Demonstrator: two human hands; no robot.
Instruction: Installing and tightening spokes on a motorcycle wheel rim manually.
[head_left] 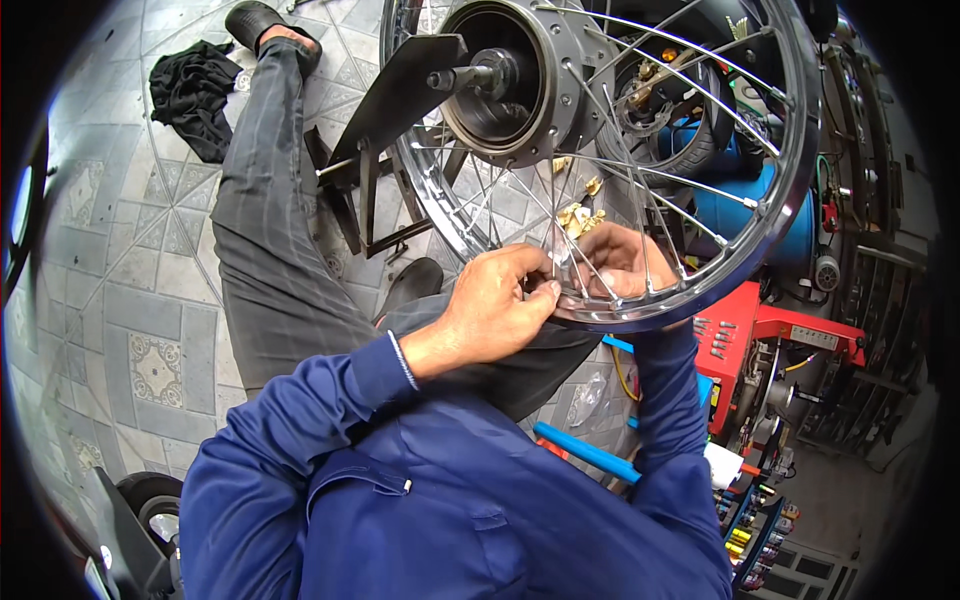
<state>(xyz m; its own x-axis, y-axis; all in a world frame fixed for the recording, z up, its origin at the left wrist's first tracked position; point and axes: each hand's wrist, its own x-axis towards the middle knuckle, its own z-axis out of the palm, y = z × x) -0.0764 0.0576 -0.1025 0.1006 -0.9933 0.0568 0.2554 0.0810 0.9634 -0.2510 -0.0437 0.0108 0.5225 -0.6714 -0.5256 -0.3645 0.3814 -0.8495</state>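
A spoked motorcycle wheel [762, 235] with a dark shiny rim stands tilted before me, its grey metal hub [572, 75] at the top. My left hand [497, 305] is closed at the near inner edge of the rim, thumb and forefinger pinched on a spoke [553, 215] by its lower end. Behind several spokes, inside the rim, my right hand [628, 262] has its fingers curled in toward the left fingertips. Whatever is between the right fingers is too small and too covered to make out. A black metal stand [368, 190] with an axle is beside the hub.
Crumpled gold-coloured wrapping [578, 218] lies beyond the hands. To the right are a red metal machine [738, 350], a blue drum [745, 215] and another wheel [685, 150]. Black cloth [193, 98] lies on the tiled floor at left. A blue bar [588, 452] is near my right elbow.
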